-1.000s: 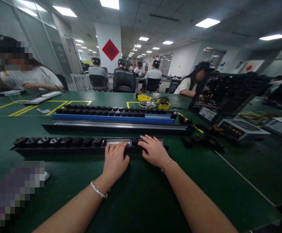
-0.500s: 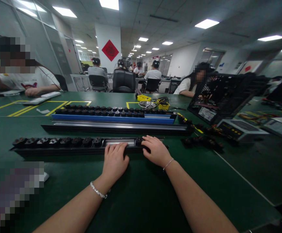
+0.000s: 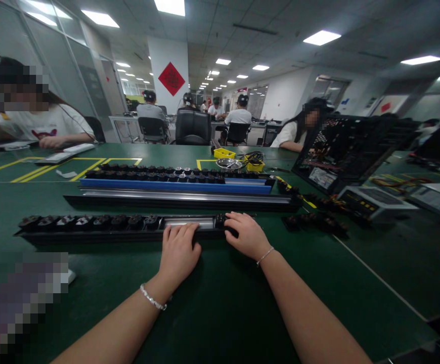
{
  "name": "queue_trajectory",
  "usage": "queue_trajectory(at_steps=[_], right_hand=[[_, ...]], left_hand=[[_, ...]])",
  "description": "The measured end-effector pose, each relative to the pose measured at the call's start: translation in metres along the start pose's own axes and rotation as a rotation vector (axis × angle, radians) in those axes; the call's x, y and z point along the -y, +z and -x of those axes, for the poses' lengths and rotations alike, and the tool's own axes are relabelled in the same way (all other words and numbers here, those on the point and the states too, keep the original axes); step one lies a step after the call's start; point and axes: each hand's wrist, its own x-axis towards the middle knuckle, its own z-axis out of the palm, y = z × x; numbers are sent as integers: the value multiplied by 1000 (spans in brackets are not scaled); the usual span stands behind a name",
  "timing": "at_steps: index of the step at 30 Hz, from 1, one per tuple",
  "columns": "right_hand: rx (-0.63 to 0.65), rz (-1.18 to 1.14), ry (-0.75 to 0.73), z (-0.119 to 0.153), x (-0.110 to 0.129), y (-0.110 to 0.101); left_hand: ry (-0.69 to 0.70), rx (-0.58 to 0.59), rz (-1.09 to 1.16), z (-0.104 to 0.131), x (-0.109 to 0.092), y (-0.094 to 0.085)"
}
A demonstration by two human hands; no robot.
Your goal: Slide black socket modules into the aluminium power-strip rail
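Observation:
A long black rail (image 3: 102, 239) lies across the table in front of me, its left part filled with a row of black socket modules (image 3: 119, 222). Bare silver channel (image 3: 189, 222) shows between that row and a black socket module (image 3: 220, 220) near the right end. My left hand (image 3: 180, 250) is closed over the rail's front edge, fingertips on the channel and thumb out to the side. Curled over the right end, my right hand (image 3: 247, 235) is closed at the right-hand module; its palm hides what lies beneath.
Behind lie another black rail (image 3: 182, 198) and a blue rail (image 3: 174, 185) bearing sockets. Loose black modules (image 3: 316, 225), a power supply unit (image 3: 375, 202) and an open computer case (image 3: 345, 146) stand right. Yellow trays (image 3: 224, 153) and a metal dish (image 3: 229, 163) sit farther back.
My right hand has shifted slightly right, and the module beside it has slid the same way, widening the bare channel. My left hand has hardly moved.

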Motion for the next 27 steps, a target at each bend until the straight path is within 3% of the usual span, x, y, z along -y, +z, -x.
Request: queue_trajectory(at_steps=[11, 18, 27], right_hand=[[-28, -44, 50, 0, -2, -2], [-171, -35, 394, -12, 23, 9], [-185, -5, 409, -17, 24, 14]], left_hand=[[-2, 4, -3, 0, 0, 1], [-5, -15, 5, -1, 0, 2], [-16, -1, 7, -1, -1, 0]])
